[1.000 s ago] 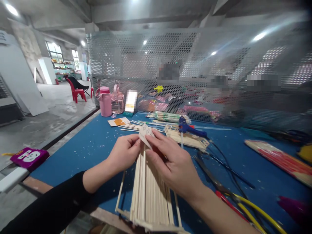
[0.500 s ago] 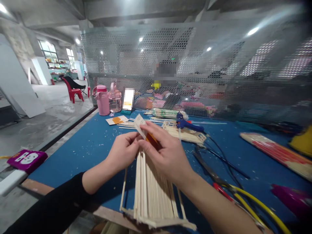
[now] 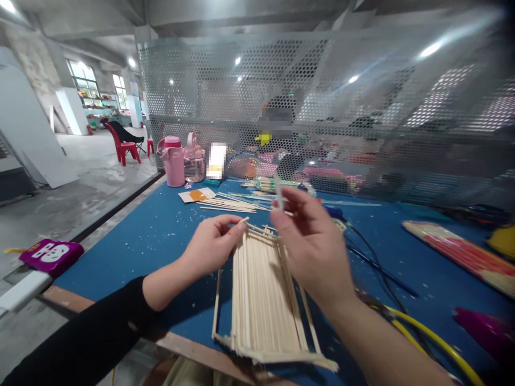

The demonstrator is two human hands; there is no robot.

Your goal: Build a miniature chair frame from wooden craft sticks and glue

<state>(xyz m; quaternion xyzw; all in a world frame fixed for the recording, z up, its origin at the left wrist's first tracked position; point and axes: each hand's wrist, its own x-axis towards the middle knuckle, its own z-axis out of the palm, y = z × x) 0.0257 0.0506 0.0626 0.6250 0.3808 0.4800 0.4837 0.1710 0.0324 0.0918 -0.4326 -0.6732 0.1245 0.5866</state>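
Observation:
A panel of thin wooden sticks (image 3: pixel 265 295) glued side by side lies in front of me, with a crosspiece at its near end and a thin rod along each side. At the panel's far left corner, my left hand (image 3: pixel 215 241) is closed in a pinch on a thin wooden stick (image 3: pixel 244 220), whose tip pokes out past the thumb. Over the far right corner, my right hand (image 3: pixel 311 238) is raised, thumb and fingers closed on a narrow whitish strip (image 3: pixel 279 194). Blur hides what that strip is.
Loose sticks (image 3: pixel 231 203) and an orange-and-white card (image 3: pixel 197 195) lie beyond the panel. Behind them stand a pink flask (image 3: pixel 174 163) and a clear bottle (image 3: pixel 194 163). A blue-handled tool (image 3: pixel 333 212) with a cable and a bagged stick bundle (image 3: pixel 458 249) are right. Perforated mesh (image 3: pixel 225 107) closes the back.
My right hand has lifted off to the right, away from my left hand. The folded card between them no longer shows its face. The panel's far end has come into view.

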